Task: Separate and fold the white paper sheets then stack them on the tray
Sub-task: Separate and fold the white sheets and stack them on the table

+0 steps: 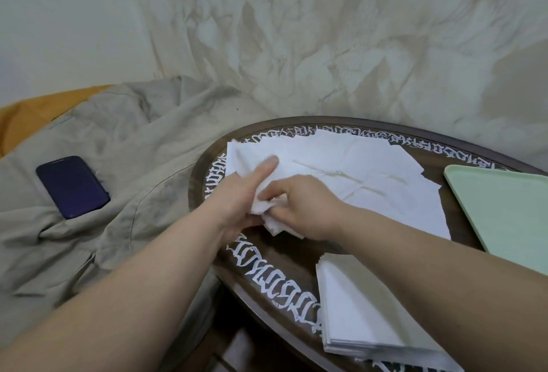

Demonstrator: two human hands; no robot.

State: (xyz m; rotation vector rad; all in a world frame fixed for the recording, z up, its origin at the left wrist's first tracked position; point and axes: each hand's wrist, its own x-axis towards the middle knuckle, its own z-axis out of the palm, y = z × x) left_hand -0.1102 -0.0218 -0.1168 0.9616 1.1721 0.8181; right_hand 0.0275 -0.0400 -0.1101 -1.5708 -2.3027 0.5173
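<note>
At frame centre, the left hand [237,193] and right hand [299,205] both pinch one crumpled paper sheet [267,185] over the fanned pile [355,176]. Peel it free slowly, keeping the neighbours down. The tray [510,211] waits at right.

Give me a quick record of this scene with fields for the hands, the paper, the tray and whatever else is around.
left hand: pinches the sheet's left edge
right hand: grips the same sheet's crumpled corner
sheet: partly lifted off the spread pile
spread pile: loose white sheets fanned across the round table
folded stack: on the table's near edge
tray: pale green, right, nothing visible on it
phone: dark, on beige cloth, left
</note>
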